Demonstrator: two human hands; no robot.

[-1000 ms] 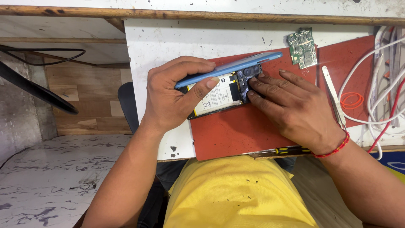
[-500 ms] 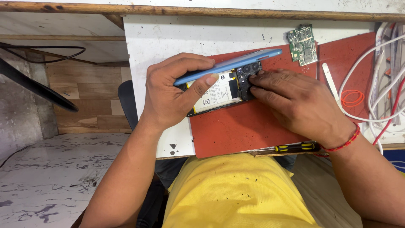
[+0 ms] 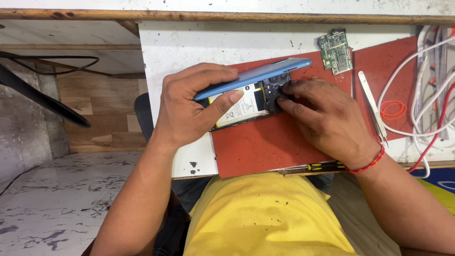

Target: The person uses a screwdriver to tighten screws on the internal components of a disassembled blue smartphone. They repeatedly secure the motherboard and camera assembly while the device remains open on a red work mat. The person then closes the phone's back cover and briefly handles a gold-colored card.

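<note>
Blue back cover (image 3: 256, 76) lifted off opened phone (image 3: 241, 106), pinched by left hand (image 3: 189, 106) fingers; right hand (image 3: 327, 118) fingertips press phone's dark upper board (red mat (image 3: 270, 147) beneath).

You've got bright, even overhead light, soft shadows under both hands, mild glare on the white bench (image 3: 189, 47), sharp focus mid-frame, slight wide-angle bowing along the top edge, and a dimmer floor (image 3: 57, 204) at lower left.
</note>
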